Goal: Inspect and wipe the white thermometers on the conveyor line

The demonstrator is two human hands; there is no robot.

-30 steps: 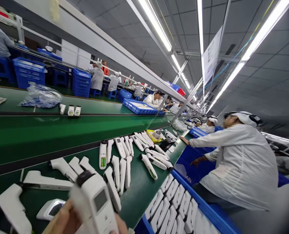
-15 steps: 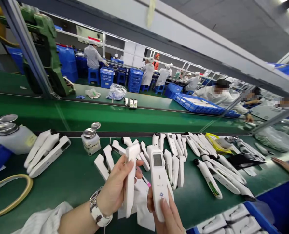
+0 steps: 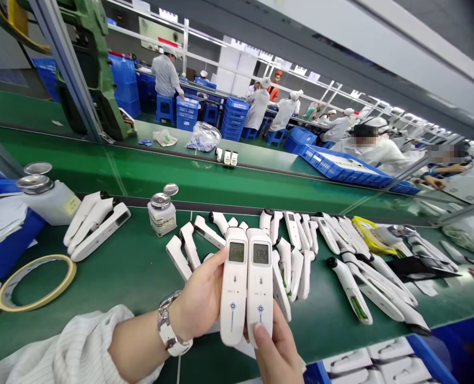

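Observation:
Two white infrared thermometers stand side by side before me, screens facing me and lit with dark characters. My left hand (image 3: 203,296), a watch on its wrist, grips the left thermometer (image 3: 233,290) from its side and back. Around the lower part of the right thermometer (image 3: 260,282) my right hand (image 3: 275,344) is closed, thumb on its front. The two bodies touch or nearly touch along their long edges. Behind them more white thermometers (image 3: 294,266) lie on the green bench (image 3: 141,282). White paper below my hands is mostly hidden.
A roll of tape (image 3: 66,277), a blue bin with papers (image 3: 29,240) and two pump bottles (image 3: 162,220) are at left. At right lie more thermometers (image 3: 351,290) and a yellow bag (image 3: 369,234). A blue crate (image 3: 427,352) of thermometers is lower right. A metal frame crosses above.
My left hand has turned its thermometer so the screen faces me and brought it beside the other one. Both screens now show characters. The view has shifted slightly.

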